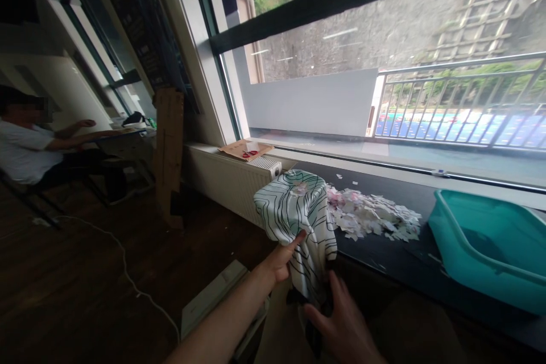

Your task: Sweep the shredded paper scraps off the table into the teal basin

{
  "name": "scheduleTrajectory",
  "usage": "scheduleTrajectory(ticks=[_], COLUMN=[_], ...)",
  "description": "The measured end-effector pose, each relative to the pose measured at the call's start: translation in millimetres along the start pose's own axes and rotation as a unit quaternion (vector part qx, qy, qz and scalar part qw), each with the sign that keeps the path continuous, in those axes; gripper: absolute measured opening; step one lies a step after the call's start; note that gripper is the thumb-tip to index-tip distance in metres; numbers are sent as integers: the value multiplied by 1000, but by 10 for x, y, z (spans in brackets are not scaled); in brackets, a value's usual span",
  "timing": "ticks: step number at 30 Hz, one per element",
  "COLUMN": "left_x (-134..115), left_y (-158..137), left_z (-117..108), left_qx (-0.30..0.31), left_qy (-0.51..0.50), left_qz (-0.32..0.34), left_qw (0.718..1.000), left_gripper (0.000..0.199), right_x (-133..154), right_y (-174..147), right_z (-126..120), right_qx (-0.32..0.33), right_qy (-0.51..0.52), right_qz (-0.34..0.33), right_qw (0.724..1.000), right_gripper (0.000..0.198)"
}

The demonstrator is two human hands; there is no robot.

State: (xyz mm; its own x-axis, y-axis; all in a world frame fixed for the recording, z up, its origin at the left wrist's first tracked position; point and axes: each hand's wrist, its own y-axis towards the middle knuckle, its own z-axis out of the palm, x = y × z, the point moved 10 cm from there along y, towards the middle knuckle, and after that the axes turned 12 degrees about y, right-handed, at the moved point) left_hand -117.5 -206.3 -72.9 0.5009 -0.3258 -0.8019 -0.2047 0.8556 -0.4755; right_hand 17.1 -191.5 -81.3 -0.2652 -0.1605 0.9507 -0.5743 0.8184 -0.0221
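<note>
A white cloth with wavy black lines (pixel 307 222) hangs over the near-left corner of a dark ledge, with a few pale paper scraps (pixel 301 188) lying on its top. My left hand (pixel 284 259) grips the cloth's hanging part, thumb pointing up along it. Lower and to the right is my right hand (pixel 341 313), its thumb and fingers spread beside the cloth's shadowed lower end; nothing shows clearly in it. A heap of torn paper pieces (pixel 371 213), mostly white with some pink, lies on the ledge (pixel 388 182) right of the cloth.
A turquoise plastic tub (pixel 452 233) stands on the ledge at right. Red-handled scissors (pixel 250 153) lie on brown paper over the radiator (pixel 230 182). A white cable (pixel 125 261) crosses the floor. Cardboard (pixel 168 153) stands upright near a seated person (pixel 29 148).
</note>
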Motion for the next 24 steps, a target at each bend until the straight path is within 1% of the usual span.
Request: scheduleTrajectory(ticks=[1,2,4,5,6,8,11,13,15,17,19,21,23,24], left_x=[6,9,14,12,6,-37,-117,-93,-4,103,176,175,111,76], left_y=[8,8,-23,-54,-94,-187,-295,-319,-305,-265,-209,-147,-93,-71], left_z=[53,87,95,72,37,-55,-185,-229,-248,-277,-335,-427,-548,-614], left_qx=[10,18,37,47,60,83,110,128,145,153,148,125,87,67], left_qy=[3,11,36,50,64,85,98,115,145,180,210,223,214,203], left_qz=[7,14,23,26,27,38,68,71,62,51,47,58,78,85], left_qw=[1000,1000,998,997,996,992,987,982,977,970,965,965,970,973], left_gripper=[41,39,35,35,36,41,50,53,52,50,48,40,28,24], right_x=[92,176,326,379,417,439,413,395,366,316,258,205,189,199], right_y=[2,28,126,184,238,321,365,367,363,354,334,296,240,210], right_z=[31,48,34,-16,-97,-333,-656,-760,-806,-857,-921,-961,-943,-906], right_qx=[5,8,22,25,23,-3,-40,-43,-44,-57,-75,-78,-51,-24], right_qy=[-18,-19,28,64,100,154,176,172,171,177,198,236,261,258], right_qz=[-14,-24,-43,-50,-55,-54,-41,-32,-25,-18,-6,19,44,48], right_qw=[1000,999,998,996,993,987,983,984,984,982,977,968,963,965], right_gripper=[79,73,52,42,38,41,48,48,48,49,50,52,53,51])
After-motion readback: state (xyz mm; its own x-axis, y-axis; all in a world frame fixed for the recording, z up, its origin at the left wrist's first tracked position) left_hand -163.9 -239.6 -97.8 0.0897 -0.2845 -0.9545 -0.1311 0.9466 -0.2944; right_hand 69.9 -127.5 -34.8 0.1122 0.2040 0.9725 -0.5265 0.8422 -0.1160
